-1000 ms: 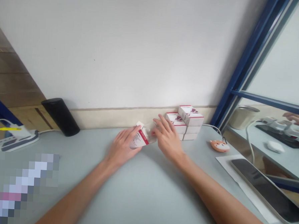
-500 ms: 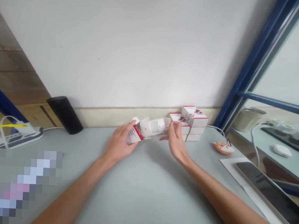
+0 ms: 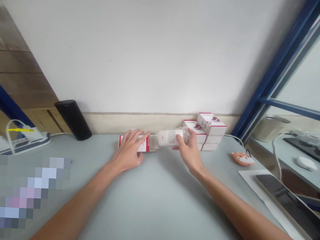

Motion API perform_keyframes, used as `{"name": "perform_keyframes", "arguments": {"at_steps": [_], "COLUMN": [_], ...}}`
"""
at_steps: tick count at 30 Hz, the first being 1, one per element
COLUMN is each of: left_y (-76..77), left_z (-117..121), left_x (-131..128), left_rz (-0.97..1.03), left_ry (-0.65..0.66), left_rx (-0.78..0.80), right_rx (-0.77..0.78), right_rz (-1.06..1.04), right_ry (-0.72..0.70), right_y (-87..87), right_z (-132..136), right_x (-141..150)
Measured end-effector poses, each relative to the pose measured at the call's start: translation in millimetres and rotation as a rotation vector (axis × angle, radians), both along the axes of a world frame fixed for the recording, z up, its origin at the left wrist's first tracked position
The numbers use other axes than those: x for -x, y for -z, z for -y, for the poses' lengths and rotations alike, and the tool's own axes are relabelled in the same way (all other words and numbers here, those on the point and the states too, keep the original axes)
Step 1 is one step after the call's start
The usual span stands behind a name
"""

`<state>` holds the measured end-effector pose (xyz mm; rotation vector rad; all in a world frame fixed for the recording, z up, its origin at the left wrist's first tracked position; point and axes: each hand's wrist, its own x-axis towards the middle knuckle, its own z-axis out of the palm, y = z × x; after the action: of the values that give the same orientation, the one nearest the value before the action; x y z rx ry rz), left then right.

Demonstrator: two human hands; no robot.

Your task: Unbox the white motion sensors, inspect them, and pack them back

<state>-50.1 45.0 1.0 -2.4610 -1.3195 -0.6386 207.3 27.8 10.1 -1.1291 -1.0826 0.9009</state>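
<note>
My left hand (image 3: 127, 155) lies over a red-and-white cardboard box (image 3: 147, 143) on the desk, fingers across its top and thumb at its near side. The box's end flap stands out to the right. Between thumb and fingers, my right hand (image 3: 189, 152) grips a white motion detector (image 3: 167, 138) in a clear plastic bag, just right of the box's open end. The detector looks to be outside the box, though the bag's left end is close to the flap. My palm hides part of the bag.
Several similar boxes (image 3: 211, 129) are stacked against the wall behind my right hand. A black cylinder (image 3: 73, 120) and a white power strip (image 3: 31, 143) stand left. An orange animal-faced case (image 3: 243, 158) and a phone (image 3: 289, 202) on paper lie right, beside a blue-framed mirror or glass panel.
The detector has slid right, out of the box, with my right hand now round its body instead of the bag's end. My left hand and the box are lower, the box now level on the desk.
</note>
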Motion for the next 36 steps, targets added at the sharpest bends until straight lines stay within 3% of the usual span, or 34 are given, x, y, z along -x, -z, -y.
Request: {"name": "perform_keyframes", "arguments": {"at_steps": [5,8,10,13,15,17,21,27,32,36], "left_y": [-9.3,-7.1,-4.3,-2.2,-2.3,-2.6,0.2,12.3,15.0,14.4], "left_z": [8.0,14.8,19.9,26.3,27.7,26.2,19.8,16.6,17.5,19.0], "left_x": [-10.1,-27.7,-41.7,-57.7,-61.6,-60.3,-51.6,-48.8,-50.3,-49.9], "left_rz": [0.096,0.443,0.785,1.315,1.555,1.688,1.746,1.597,1.488,1.405], "left_ry": [0.053,0.079,0.079,0.160,0.254,0.313,0.376,0.485,0.468,0.426], "left_rx": [-0.023,0.116,0.320,0.765,1.034,1.193,1.330,1.401,1.393,1.391], "right_rx": [-0.012,-0.010,-0.024,-0.067,-0.110,-0.151,-0.229,-0.341,-0.441,-0.446], "right_rz": [-0.088,-0.181,-0.229,-0.204,-0.112,-0.019,0.097,0.119,0.216,0.220], "right_ry": [-0.007,-0.043,-0.090,-0.130,-0.161,-0.209,-0.196,-0.096,0.108,0.158], "right_y": [2.7,-1.8,-5.1,-8.4,-9.7,-10.7,-13.7,-18.2,-22.0,-21.2], "right_z": [-1.0,1.3,3.7,7.3,8.7,9.1,8.3,7.7,8.1,4.1], "right_x": [3.7,4.5,5.3,6.5,6.0,3.9,-2.6,-8.5,-12.8,-18.5]}}
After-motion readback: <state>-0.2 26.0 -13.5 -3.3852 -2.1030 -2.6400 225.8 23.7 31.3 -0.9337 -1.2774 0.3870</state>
